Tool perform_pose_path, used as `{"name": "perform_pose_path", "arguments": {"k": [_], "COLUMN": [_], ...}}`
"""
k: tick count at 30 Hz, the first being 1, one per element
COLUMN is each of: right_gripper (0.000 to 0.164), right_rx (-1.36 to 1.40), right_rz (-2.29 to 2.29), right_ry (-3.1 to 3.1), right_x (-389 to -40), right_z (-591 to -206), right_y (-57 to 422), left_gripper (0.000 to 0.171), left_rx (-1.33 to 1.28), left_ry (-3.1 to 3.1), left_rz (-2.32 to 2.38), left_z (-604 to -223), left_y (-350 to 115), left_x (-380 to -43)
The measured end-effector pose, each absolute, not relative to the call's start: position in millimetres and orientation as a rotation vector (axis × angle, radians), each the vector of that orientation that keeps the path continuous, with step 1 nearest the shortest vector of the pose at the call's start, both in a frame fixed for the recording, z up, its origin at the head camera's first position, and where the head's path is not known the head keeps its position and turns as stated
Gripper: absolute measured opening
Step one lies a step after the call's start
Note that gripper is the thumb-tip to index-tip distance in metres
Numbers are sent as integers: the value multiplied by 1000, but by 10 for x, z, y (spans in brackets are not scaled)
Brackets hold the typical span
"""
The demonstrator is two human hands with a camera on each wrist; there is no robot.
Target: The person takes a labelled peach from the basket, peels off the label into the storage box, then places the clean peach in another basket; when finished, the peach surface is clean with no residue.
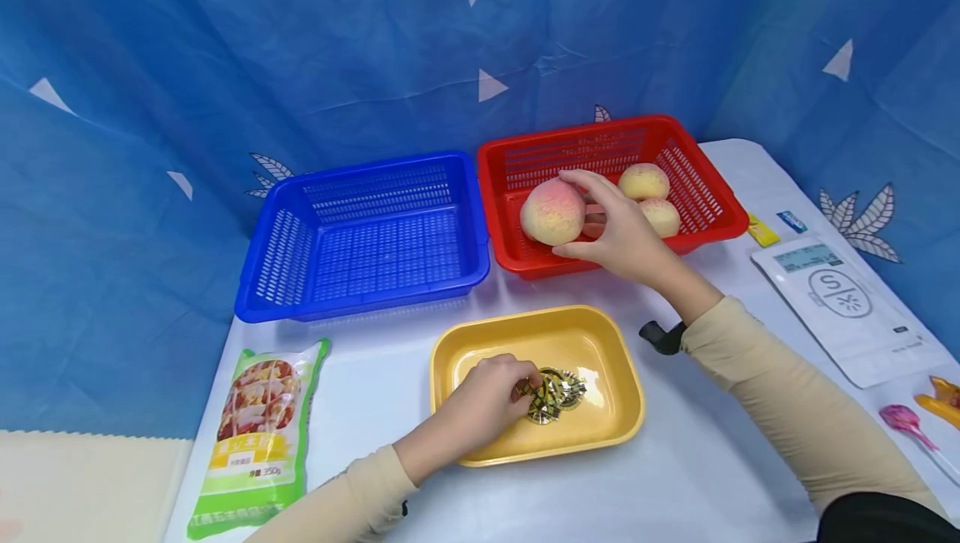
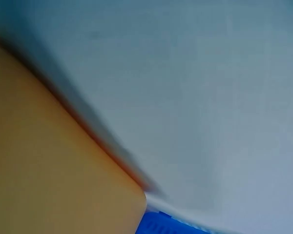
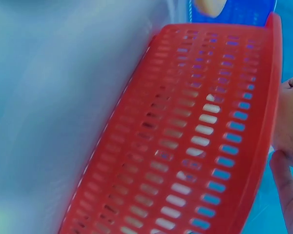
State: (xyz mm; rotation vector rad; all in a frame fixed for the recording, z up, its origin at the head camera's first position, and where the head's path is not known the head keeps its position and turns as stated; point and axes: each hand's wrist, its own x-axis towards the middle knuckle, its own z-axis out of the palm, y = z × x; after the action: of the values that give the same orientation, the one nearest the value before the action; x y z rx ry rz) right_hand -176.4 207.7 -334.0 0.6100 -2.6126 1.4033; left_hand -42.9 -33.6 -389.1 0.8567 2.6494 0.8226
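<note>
My right hand [image 1: 618, 231] grips a pink-and-yellow peach [image 1: 553, 211] between thumb and fingers, over the left part of the red basket [image 1: 720, 218]. In the right wrist view the peach [image 3: 289, 122] and fingers [image 3: 286, 187] show at the right edge, beyond the basket's slotted wall. Two more peaches [image 1: 643, 181] are in the basket's right part. Inside the yellow tray [image 1: 618, 410] my left hand [image 1: 491, 397] has curled fingers pinching at shiny gold-and-black round pieces [image 1: 561, 389]; the fingertips are partly hidden. The left wrist view shows only the tray's outer side [image 2: 53, 156], not the hand.
A blue basket [image 1: 390, 251] with nothing in it stands left of the red one. A green food bag [image 1: 258, 435] lies at the left. On the right are a white scale [image 1: 847, 306], small yellow and blue packets [image 1: 762, 231], a pink lollipop-like item [image 1: 900, 418] and a black object [image 1: 662, 337].
</note>
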Motion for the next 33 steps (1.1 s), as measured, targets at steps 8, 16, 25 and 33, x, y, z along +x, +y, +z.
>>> {"name": "perform_pose_path", "arguments": {"k": [8, 16, 25, 33], "right_gripper": [90, 93, 93, 94], "right_rx": [414, 118, 87, 119], "right_rz": [1460, 1391, 1558, 1381], "right_ry": [-2666, -2749, -2726, -2825], "right_x": [-1948, -2239, -2539, -2730], "right_z": [-3373, -3405, -3521, -3623], "right_y": [2259, 2405, 2352, 2275], "left_gripper": [39, 39, 43, 55], "left_rx": [973, 961, 731, 560], "left_ry": [2811, 3010, 3236, 3073], "left_rz": [593, 668, 828, 713], "left_z": [-3982, -3739, -3432, -3514], "left_y": [-318, -330, -328, -332], "left_x": [-384, -521, -1163, -1426]}}
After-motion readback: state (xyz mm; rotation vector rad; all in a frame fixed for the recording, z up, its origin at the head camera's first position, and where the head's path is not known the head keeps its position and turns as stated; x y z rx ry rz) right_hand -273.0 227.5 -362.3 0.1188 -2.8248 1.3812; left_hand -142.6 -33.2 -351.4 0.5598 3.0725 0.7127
